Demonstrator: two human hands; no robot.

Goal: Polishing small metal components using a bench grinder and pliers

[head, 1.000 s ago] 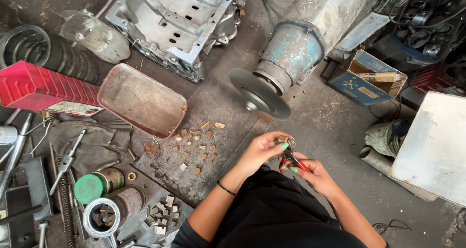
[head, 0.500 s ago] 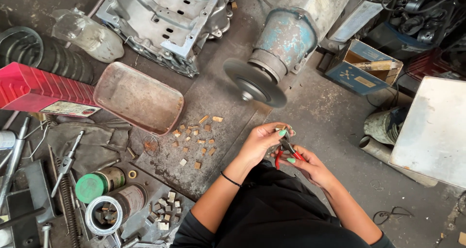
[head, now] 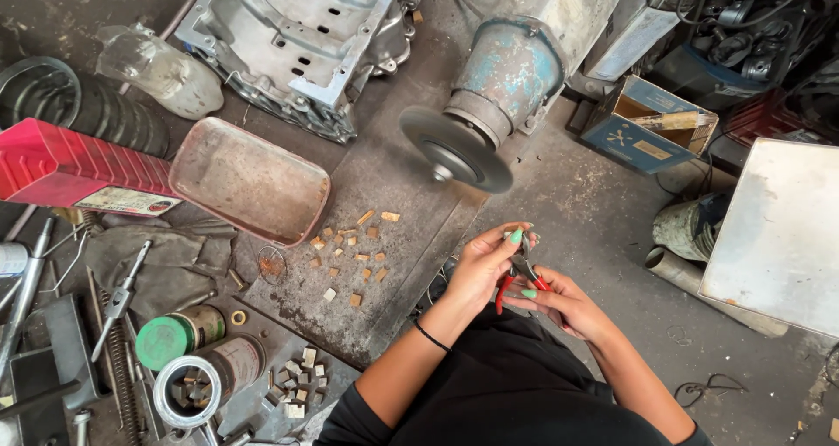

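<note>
Fingers (head: 500,247) of the left hand (head: 481,267) pinch the head of red-handled pliers (head: 521,271), while the right hand (head: 564,302) closes around the handles, below the grinding disc (head: 454,149). Many small tan blocks (head: 354,249) already lie scattered on the metal plate (head: 411,236); whether the pliers grip one cannot be told.

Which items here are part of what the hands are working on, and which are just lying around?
In use:
- left hand
- right hand
- red-handled pliers, held between both hands

Lying about:
- small cut blocks on the floor
- grinder disc
- rusty tray
- red case
- open tin
- green-lidded can
- blue cardboard box
</note>
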